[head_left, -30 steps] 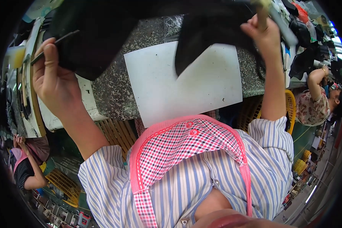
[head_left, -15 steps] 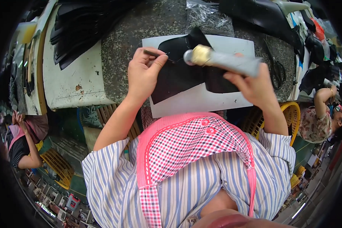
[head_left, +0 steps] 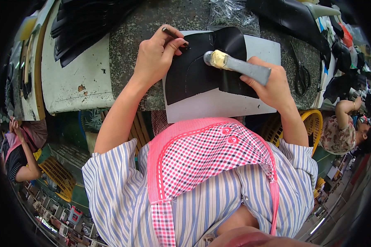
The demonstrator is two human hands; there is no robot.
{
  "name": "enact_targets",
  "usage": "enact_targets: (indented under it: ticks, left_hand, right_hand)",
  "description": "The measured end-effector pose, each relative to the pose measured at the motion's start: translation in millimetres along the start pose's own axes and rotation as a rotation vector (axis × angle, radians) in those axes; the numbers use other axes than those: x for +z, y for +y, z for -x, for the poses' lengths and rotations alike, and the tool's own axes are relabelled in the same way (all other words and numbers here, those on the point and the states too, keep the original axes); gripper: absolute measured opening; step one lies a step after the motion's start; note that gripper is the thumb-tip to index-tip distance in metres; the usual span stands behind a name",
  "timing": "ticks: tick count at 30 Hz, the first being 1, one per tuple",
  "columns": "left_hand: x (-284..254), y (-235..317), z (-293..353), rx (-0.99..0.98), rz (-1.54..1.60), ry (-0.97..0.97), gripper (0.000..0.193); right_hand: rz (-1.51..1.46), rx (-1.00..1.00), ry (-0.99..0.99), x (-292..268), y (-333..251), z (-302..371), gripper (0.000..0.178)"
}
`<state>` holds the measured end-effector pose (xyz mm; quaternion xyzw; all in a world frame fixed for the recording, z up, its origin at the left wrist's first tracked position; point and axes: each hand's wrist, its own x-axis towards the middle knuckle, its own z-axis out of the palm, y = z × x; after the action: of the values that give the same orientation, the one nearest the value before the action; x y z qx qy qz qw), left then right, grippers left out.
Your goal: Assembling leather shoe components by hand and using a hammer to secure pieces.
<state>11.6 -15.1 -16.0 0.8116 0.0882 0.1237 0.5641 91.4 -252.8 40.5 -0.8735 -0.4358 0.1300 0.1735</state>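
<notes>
My left hand (head_left: 153, 59) pinches a thin dark metal punch (head_left: 167, 31), its lower tip at the upper left part of a black leather-like piece (head_left: 193, 84). A curved line of small marks runs across that piece. It lies on a white board (head_left: 218, 106), and its right portion rises in a fold. Closed around a hammer (head_left: 248, 70), my right hand (head_left: 272, 84) is over the board's right side. The hammer has a grey handle and yellow wrapping by its rounded metal head, which hangs over the piece, apart from the punch.
Stacked black sheets (head_left: 76, 35) occupy the far left. Black-handled scissors (head_left: 303, 78) lie right of the board, and a clear plastic bag (head_left: 233, 16) sits behind it. A yellow basket (head_left: 313, 125) stands below the table edge. Other people work at both sides.
My left hand has moved up and away from me with the punch, exposing more of the curved marks. The hammer, blurred before, now shows sharply. The piece's fold looks wider.
</notes>
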Motion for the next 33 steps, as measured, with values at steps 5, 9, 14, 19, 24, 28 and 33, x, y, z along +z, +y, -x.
enact_targets:
  ticks: [5, 9, 14, 19, 24, 28, 33]
  left_hand:
    - [-4, -3, -6, 0.042, -0.064, -0.090, 0.005]
    - [-2, 9, -11, 0.448, -0.430, -0.194, 0.009]
    - [-4, -2, -10, 0.074, -0.154, -0.177, 0.006]
    - [-10, 0, -18, -0.010, 0.074, -0.263, 0.007]
    - [-12, 2, -13, 0.198, -0.249, -0.270, 0.013]
    - [-16, 6, -10, 0.057, -0.035, -0.186, 0.007]
    - [-44, 27, -62, 0.331, -0.132, 0.025, 0.009]
  right_hand:
    - [-0.615, -0.065, 0.451, -39, -20, -10, 0.014]
    - [-0.527, -0.366, 0.538, -48, -31, -33, 0.020]
    - [-0.179, -0.059, 0.137, -46, -22, -42, 0.015]
    - [-0.525, -0.113, 0.524, -65, -37, -26, 0.014]
    - [-0.017, -0.067, 0.037, -45, -43, -53, 0.017]
    - [-0.189, -0.018, 0.327, -33, -10, -32, 0.025]
    - [-0.200, 0.318, 0.185, -6, 10, -25, 0.019]
